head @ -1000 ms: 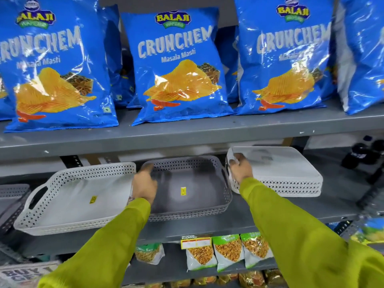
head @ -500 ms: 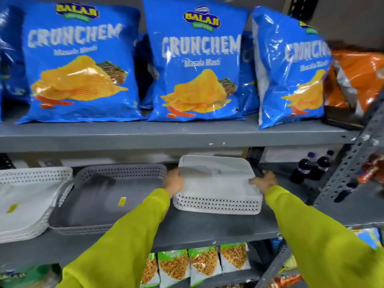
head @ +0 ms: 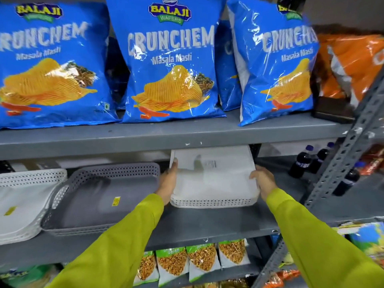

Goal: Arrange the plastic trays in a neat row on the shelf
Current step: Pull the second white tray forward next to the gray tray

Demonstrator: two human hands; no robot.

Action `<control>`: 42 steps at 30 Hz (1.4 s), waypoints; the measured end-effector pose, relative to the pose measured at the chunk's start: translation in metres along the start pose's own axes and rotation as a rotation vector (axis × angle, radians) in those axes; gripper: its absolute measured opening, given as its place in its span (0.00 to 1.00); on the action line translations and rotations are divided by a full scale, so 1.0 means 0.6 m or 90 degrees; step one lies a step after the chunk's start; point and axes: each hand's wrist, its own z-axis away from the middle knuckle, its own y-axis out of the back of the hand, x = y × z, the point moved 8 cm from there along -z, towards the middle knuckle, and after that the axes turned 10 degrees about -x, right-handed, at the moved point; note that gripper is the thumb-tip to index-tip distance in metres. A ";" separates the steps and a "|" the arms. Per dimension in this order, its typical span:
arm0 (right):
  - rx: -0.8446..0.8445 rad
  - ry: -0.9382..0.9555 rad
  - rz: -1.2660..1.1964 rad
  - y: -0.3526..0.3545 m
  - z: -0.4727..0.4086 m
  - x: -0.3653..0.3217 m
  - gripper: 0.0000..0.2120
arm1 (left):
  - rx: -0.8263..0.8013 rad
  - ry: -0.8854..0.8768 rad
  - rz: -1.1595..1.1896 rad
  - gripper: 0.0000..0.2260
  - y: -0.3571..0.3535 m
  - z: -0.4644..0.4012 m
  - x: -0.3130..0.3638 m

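An upside-down white perforated tray rests on the grey middle shelf, its far end tipped up under the shelf above. My left hand grips its left edge and my right hand grips its right edge. To its left lies a grey perforated tray with a yellow sticker, right way up. Further left, a white tray sits partly cut off by the frame, the grey tray's edge overlapping it.
Blue chip bags fill the upper shelf, with an orange bag at the right. Dark bottles stand right of the tray near a slotted metal upright. Snack packets hang on the shelf below.
One second ago my left hand was at the grey tray's rim and my right hand on the white tray. Now both hands hold the white tray, whose far end has tipped up; the view shifted right.
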 end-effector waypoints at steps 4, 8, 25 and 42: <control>-0.002 0.030 -0.214 -0.021 0.013 -0.024 0.08 | 0.031 -0.114 0.081 0.28 -0.002 0.087 0.056; 0.005 0.048 -0.212 -0.020 0.014 -0.040 0.15 | 0.052 -0.147 0.155 0.33 0.007 0.097 0.061; 0.015 0.031 -0.180 -0.023 0.014 -0.036 0.26 | 0.009 -0.137 0.238 0.38 0.005 0.079 0.046; -0.088 -0.088 0.059 0.022 -0.006 0.043 0.07 | -0.089 0.017 -0.221 0.25 0.006 0.052 0.000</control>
